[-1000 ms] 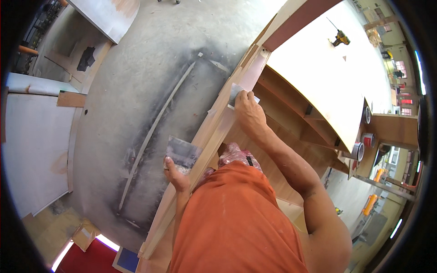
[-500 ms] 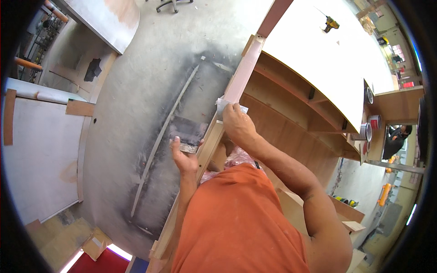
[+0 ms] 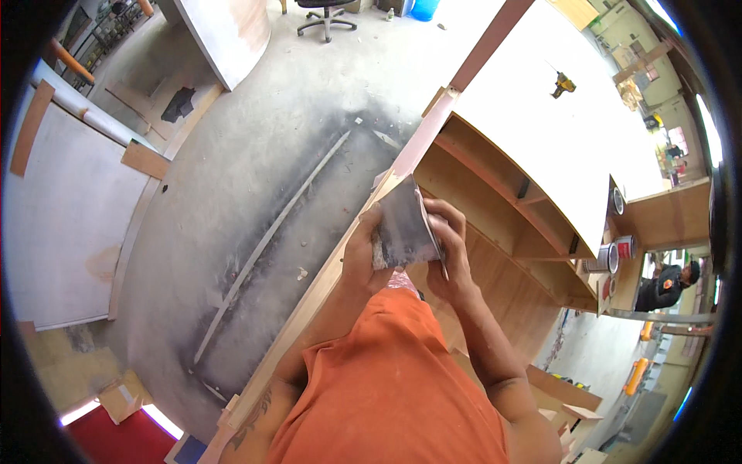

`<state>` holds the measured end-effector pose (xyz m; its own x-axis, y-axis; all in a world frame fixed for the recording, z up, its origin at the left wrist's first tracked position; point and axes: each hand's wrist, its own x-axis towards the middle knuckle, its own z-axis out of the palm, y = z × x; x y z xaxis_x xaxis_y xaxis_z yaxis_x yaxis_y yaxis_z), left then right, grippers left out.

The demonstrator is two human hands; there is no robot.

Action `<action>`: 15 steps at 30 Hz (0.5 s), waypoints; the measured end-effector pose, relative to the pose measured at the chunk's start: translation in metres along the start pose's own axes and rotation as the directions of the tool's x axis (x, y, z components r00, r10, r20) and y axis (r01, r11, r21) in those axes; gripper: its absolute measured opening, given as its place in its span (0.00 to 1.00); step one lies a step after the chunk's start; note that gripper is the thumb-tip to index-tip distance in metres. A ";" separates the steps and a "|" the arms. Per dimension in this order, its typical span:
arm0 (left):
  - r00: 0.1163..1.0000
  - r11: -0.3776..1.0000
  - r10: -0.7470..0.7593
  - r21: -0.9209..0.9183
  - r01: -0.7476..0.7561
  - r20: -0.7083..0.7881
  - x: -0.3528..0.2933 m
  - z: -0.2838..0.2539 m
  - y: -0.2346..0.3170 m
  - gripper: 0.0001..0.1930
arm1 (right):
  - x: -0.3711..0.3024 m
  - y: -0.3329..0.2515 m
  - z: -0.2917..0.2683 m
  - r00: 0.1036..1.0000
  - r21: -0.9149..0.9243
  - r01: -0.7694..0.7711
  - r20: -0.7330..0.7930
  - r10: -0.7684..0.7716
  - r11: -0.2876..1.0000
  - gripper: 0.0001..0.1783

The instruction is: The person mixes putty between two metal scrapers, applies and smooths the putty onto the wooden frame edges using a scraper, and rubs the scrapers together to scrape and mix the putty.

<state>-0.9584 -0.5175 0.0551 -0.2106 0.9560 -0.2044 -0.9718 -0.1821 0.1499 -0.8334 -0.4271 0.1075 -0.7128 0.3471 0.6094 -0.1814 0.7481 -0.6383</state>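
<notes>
Close in front of my chest, my left hand (image 3: 360,254) grips a dark, square putty board (image 3: 400,220) smeared with pale filler along its lower edge. My right hand (image 3: 451,246) is closed round a thin, flat putty spreader (image 3: 433,238), seen nearly edge-on against the board's right side. Part of the spreader is hidden by my fingers. Just beyond both hands runs a long wooden rail (image 3: 334,271), which continues away as a pinkish filled strip (image 3: 422,144).
Right of the rail is a curved wooden cabinet frame (image 3: 495,174) below a white top (image 3: 533,93) bearing a yellow drill (image 3: 563,84). Paint cans (image 3: 603,259) stand at the right. Another person (image 3: 668,284) is further off. An office chair (image 3: 326,23) stands on the dusty floor.
My right hand has come off the strip and back toward me with the spreader. My left hand has moved right with the board, bringing the two tools together.
</notes>
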 end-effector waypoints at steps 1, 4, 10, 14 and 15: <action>0.996 0.999 0.040 0.017 -0.038 -0.075 -0.005 0.007 -0.001 0.24 | -0.003 0.003 -0.005 0.982 -0.091 -0.176 0.057 0.182 0.980 0.41; 0.993 0.957 0.113 0.266 -0.119 0.039 -0.022 0.023 0.000 0.24 | -0.009 -0.003 -0.020 0.926 -0.404 -0.280 0.124 0.356 0.871 0.37; 0.994 0.973 0.028 0.223 -0.051 0.105 -0.035 0.036 -0.006 0.21 | -0.012 -0.038 0.002 0.952 -0.023 0.086 -0.293 -0.089 0.996 0.28; 0.991 0.864 0.121 0.485 -0.137 0.063 -0.048 0.041 0.000 0.22 | -0.027 -0.012 -0.013 0.806 -0.106 -0.588 -0.164 0.569 0.802 0.28; 0.991 0.860 0.105 0.493 -0.130 0.077 -0.046 0.043 0.001 0.22 | -0.037 -0.011 -0.017 0.646 0.475 -0.573 -0.239 0.724 0.668 0.22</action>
<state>-0.9450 -0.5519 0.1065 -0.3031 0.9463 -0.1122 -0.7561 -0.1671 0.6328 -0.7934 -0.4386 0.1001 -0.4301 0.9017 0.0441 -0.0344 0.0325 -0.9989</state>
